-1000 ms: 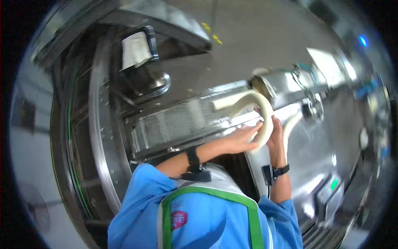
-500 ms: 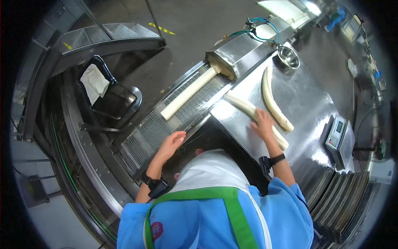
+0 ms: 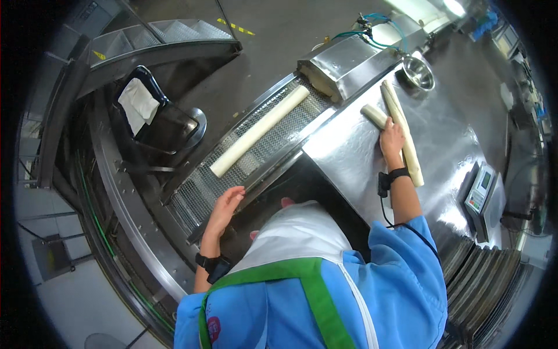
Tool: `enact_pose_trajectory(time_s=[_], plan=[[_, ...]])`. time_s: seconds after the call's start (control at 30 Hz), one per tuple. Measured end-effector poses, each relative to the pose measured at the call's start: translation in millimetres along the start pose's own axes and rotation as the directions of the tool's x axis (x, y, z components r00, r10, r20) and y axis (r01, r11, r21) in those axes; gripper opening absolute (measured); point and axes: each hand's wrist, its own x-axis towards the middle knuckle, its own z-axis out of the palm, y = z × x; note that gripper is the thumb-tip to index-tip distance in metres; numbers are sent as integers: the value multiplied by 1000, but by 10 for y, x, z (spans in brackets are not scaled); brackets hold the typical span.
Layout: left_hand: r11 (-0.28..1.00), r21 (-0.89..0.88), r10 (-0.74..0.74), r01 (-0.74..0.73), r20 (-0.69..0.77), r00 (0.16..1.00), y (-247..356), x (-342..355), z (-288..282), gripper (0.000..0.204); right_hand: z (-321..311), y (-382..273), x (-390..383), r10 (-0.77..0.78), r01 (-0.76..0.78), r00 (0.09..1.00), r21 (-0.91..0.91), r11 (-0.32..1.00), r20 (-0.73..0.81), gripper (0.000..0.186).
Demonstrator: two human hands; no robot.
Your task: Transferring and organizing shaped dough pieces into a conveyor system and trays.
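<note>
- Right hand [image 3: 392, 141]: over the first log [image 3: 374, 114] on the bench [image 3: 444, 142], whose far end juts ahead and left — the rest is hidden; whether the fingers grip it, I cannot tell.
- Second log [image 3: 411, 154]: just right of that hand, long axis running roughly fore and aft.
- Left hand [image 3: 224, 209]: loosely spread, empty, beside the conveyor [image 3: 195, 202] — nearer the third log [image 3: 260, 131], which lies on it, ahead, slanting away rightward.

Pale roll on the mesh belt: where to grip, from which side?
Probably two hands spread along the pale roll, cupped over its round top from above, coming from the person's side, where the left hand hangs open nearby. It is long and thin and lies flat on the mesh belt, so its underside looks hard to reach.
</note>
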Motion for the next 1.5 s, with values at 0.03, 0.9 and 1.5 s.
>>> enact_pose_trajectory(time_s=[0.03, 0.9, 1.5], plan=[[1000, 5, -18, 18, -33, 999, -3, -29, -55, 26, 24, 76, -45, 2, -3, 1000, -37, 999, -29, 42], [519, 838, 406, 166, -412, 816, -747, 544, -650, 52, 226, -244, -311, -212, 207, 977, 153, 966, 17, 60], [628, 719, 159, 298, -493, 855, -748, -81, -1306, 39, -656, 662, -1568, 10, -39, 982, 147, 988, 190, 56]])
